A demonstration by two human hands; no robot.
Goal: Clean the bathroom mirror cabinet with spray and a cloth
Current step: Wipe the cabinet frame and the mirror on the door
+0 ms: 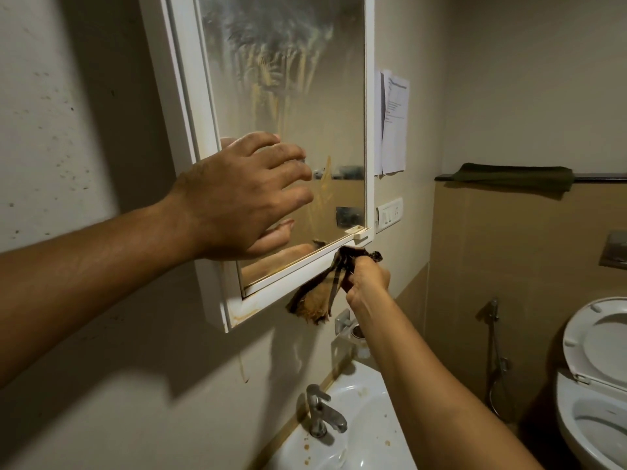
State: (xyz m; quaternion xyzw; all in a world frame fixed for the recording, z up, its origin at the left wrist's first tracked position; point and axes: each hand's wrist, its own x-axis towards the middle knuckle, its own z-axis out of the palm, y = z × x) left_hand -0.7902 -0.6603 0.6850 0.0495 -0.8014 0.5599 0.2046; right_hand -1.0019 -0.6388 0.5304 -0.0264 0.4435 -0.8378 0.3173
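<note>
The white-framed mirror cabinet [271, 286] hangs on the wall, its glass [298, 96] streaked with yellowish spray runs. My left hand [237, 195] lies flat with spread fingers against the lower left of the glass. My right hand [368, 276] grips a brown and black cloth [319, 296] and holds it against the bottom frame rail near the right corner, with most of the cloth hanging below. No spray bottle is in view.
A white basin [369, 435] with a chrome tap [320, 415] sits below the cabinet. A toilet [597, 385] with raised seat stands at the right. Papers [393, 123] and a switch plate [389, 214] are on the wall, and a dark towel [515, 176] lies on a ledge.
</note>
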